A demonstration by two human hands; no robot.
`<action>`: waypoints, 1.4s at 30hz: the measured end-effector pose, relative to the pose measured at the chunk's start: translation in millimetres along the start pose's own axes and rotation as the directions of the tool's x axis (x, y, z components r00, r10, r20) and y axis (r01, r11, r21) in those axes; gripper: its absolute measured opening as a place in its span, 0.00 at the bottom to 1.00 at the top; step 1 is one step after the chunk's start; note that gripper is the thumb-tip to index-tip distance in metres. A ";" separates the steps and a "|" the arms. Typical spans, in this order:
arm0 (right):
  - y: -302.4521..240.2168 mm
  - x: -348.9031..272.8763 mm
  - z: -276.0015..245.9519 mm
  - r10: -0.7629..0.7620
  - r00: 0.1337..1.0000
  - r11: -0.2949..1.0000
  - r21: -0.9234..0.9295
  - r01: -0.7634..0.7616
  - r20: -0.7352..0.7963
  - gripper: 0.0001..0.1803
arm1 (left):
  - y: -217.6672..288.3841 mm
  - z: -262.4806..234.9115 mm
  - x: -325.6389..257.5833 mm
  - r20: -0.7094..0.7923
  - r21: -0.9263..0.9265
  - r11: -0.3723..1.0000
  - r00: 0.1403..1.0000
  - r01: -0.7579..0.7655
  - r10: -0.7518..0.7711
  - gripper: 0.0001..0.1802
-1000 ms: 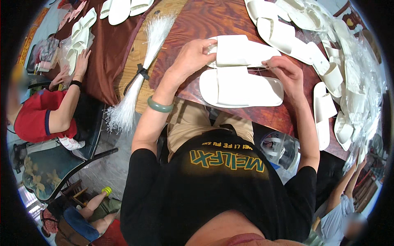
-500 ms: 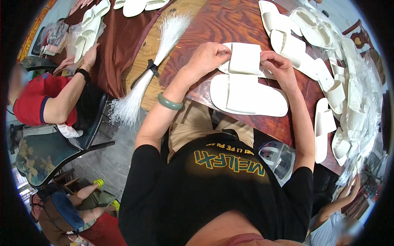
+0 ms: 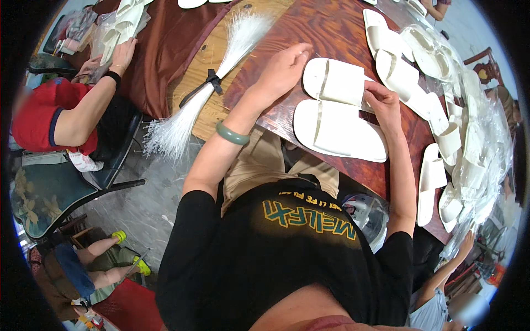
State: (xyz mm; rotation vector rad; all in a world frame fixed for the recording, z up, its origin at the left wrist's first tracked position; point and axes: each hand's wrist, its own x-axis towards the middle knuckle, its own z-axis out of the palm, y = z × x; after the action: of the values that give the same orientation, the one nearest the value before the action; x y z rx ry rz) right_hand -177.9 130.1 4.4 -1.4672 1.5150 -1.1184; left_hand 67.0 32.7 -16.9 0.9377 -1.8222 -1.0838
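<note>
Two white slide slippers lie side by side before me on the reddish wooden table point(image 3: 270, 118), the upper slipper point(image 3: 342, 81) above the lower slipper point(image 3: 339, 129). My right hand point(image 3: 385, 105) is closed at the right edge of the upper slipper's strap, thumb and forefinger gripping there. My left hand point(image 3: 281, 71) is off the slippers, just left of the upper one's toe end. Its fingertips are pinched together; whatever they hold is too small to make out. Left of that forearm lies a bundle of thin white plastic strands point(image 3: 212, 83), bound with a black tie point(image 3: 212, 81).
More white slippers point(image 3: 396, 71) line the table's right side, some in clear plastic point(image 3: 486, 143). At the left, a person in a red shirt point(image 3: 36, 124) handles bagged slippers point(image 3: 124, 30) over a brown cloth point(image 3: 160, 60). An empty-looking dark chair point(image 3: 44, 187) stands lower left.
My left hand has come away from the upper slipper's strap, moving up and left. My right hand stays at the strap's right edge. The whole view has shifted slightly.
</note>
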 end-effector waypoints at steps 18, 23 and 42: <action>-25.8 0.2 -7.9 -0.428 0.885 0.878 -0.315 0.360 -0.182 0.11 | 29.6 -2.8 2.8 0.029 0.361 0.926 0.994 -0.105 0.102 0.14; -76.2 19.8 46.3 -0.352 0.920 0.882 -0.267 0.388 0.174 0.14 | 49.0 -9.4 -11.2 0.065 0.142 0.983 0.992 -0.113 0.105 0.14; -59.0 27.2 73.8 -0.399 0.914 0.913 0.127 0.388 0.069 0.16 | 37.2 -5.8 -16.4 0.237 0.034 0.997 0.968 0.070 -0.076 0.11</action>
State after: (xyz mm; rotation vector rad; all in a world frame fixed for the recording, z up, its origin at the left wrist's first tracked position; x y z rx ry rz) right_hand -90.2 98.1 35.5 -1.7696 1.0977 -1.3216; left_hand 71.7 58.6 14.7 0.9281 -2.0128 -1.2676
